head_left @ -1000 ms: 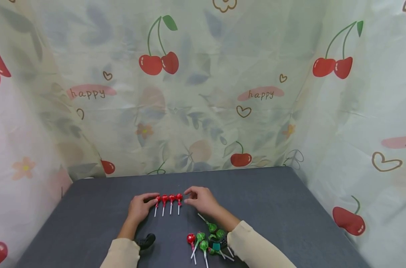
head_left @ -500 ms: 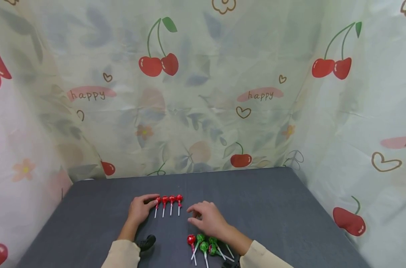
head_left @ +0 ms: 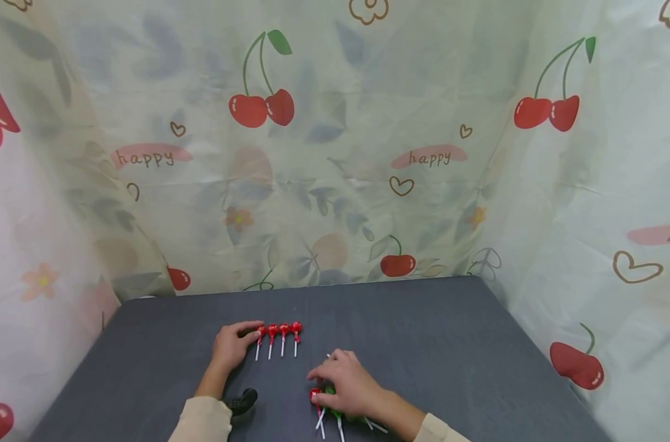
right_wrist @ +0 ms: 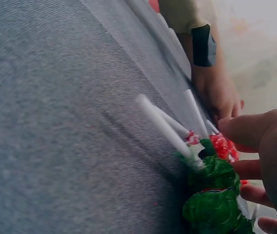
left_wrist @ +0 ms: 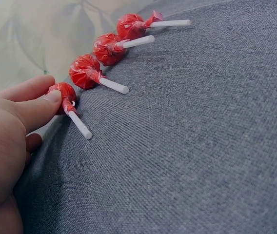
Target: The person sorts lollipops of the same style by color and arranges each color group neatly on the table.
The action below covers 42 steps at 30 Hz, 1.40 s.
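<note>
My left hand (head_left: 229, 351) pinches the wrapped head of the leftmost red lollipop (left_wrist: 64, 97) between thumb and forefinger. Beside it, more red lollipops (head_left: 283, 329) lie in a row with white sticks pointing toward me. My right hand (head_left: 353, 385) is over a loose pile of lollipops nearer the front. Its thumb and forefinger are spread on either side of a red lollipop (right_wrist: 220, 145); whether they touch it I cannot tell. Green lollipops (right_wrist: 210, 210) lie under and beside this hand, mostly hidden by it in the head view.
The dark grey table (head_left: 451, 356) carries both groups of lollipops. A black wrist camera (head_left: 242, 401) sticks out by the left sleeve. Behind and at both sides hangs a pale curtain (head_left: 335, 153) printed with cherries.
My right hand has drawn back from the right end of the red row and come down over the pile. My left hand stays on the leftmost red lollipop.
</note>
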Each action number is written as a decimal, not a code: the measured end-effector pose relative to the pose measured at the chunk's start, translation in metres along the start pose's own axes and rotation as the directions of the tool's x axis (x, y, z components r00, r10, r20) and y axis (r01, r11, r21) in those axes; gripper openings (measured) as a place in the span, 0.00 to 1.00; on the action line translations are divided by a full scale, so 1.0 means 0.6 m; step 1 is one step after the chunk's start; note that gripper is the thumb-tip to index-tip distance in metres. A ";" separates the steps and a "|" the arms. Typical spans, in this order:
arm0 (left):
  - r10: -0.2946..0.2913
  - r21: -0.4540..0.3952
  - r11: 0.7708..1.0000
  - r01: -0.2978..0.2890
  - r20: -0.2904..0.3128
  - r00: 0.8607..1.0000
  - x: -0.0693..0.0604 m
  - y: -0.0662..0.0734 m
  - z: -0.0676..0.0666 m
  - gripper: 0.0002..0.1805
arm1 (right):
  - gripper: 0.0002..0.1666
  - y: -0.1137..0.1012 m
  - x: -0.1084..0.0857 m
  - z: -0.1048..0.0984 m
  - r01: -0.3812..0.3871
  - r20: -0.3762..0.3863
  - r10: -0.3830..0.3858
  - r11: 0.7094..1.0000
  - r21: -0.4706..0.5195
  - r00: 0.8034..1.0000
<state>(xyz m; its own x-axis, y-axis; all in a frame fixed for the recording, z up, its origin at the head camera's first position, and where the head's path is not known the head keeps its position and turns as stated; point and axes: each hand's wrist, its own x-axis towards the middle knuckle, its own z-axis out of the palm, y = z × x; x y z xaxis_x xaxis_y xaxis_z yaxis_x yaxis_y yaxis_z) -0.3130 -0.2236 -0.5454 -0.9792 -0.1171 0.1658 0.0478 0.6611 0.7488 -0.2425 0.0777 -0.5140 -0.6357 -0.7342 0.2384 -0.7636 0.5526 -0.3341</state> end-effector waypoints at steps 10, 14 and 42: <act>-0.017 -0.012 1.000 0.017 -0.010 1.000 -0.002 0.004 0.001 0.13 | 0.13 -0.002 -0.006 0.007 -0.043 0.072 0.043 0.999 -0.003 0.996; -0.012 -0.012 1.000 0.012 -0.014 1.000 -0.002 0.003 0.001 0.13 | 0.12 -0.005 -0.006 0.009 -0.039 0.072 0.040 0.999 -0.013 0.997; -0.017 -0.006 1.000 0.016 -0.008 1.000 0.001 0.004 -0.001 0.13 | 0.11 -0.018 0.034 -0.048 -0.020 0.011 0.020 1.000 -0.018 1.000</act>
<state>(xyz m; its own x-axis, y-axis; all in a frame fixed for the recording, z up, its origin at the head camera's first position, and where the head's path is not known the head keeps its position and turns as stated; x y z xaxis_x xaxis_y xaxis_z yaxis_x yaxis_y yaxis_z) -0.3131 -0.2222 -0.5432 -0.9782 -0.1341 0.1587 0.0329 0.6543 0.7555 -0.2503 0.0680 -0.4793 -0.6494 -0.7275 0.2214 -0.7528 0.5739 -0.3223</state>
